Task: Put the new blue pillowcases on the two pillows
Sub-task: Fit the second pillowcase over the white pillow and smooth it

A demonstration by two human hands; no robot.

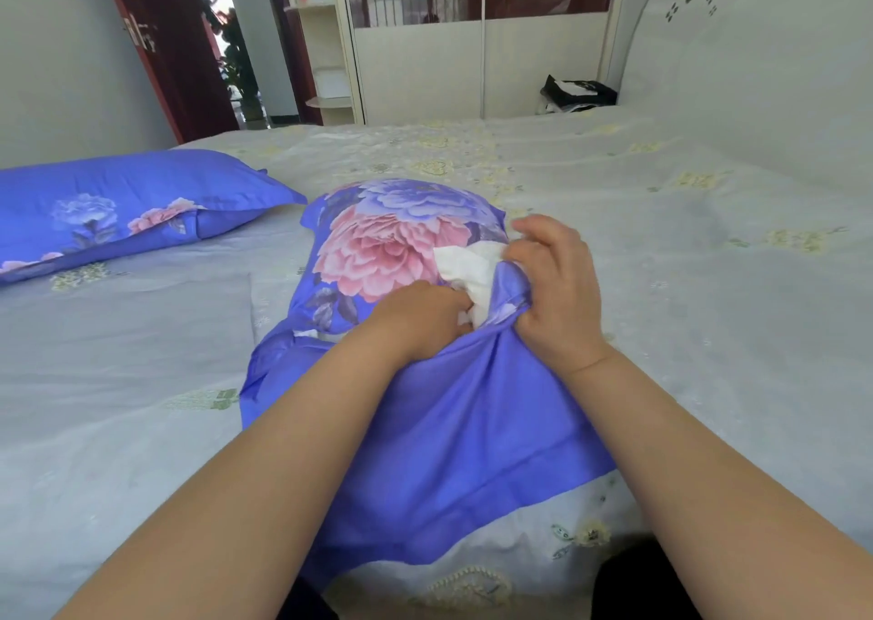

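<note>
Pillow (137, 204) one is lying covered on the bed (614, 241) while I'm tucking the second pillow (472, 265) in, left hand (420, 317) stuffing, right hand (557, 289) gripping the pillowcase (425, 440).

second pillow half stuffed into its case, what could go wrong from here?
1. White pillow bulges out of the opening; the left hand pushing it in may bunch the filling at one end instead of filling the corners.
2. Right hand grips only one edge of the blue pillowcase; a slip could let the opening close over the pillow.
3. Much of the case lies slack nearest the person, so it may end up twisted.
</note>
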